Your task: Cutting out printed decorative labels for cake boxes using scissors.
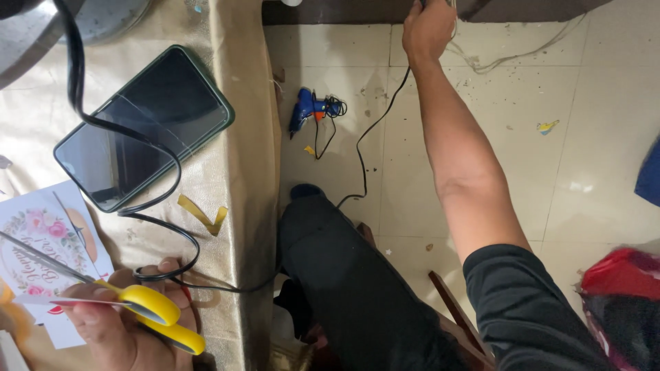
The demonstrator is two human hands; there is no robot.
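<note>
On the table edge: left hand (113, 323) closed around yellow-handled steel scissors (148, 309), blades over a floral printed paper card (41, 247).
By the far wall: right hand (427, 29) curled on a thin black cord (371, 130); grip hidden.
Advice: keep cord slack, blades pointed away.
Textures: glossy dark phone (144, 127), shiny gold cloth (240, 137), blue plastic glue gun (306, 106) on gritty tile floor (584, 137).

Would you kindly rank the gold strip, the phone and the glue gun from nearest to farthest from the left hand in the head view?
1. Gold strip, on the cloth just above the left hand.
2. Phone, farther up the table.
3. Glue gun, on the floor beyond the table edge.
</note>
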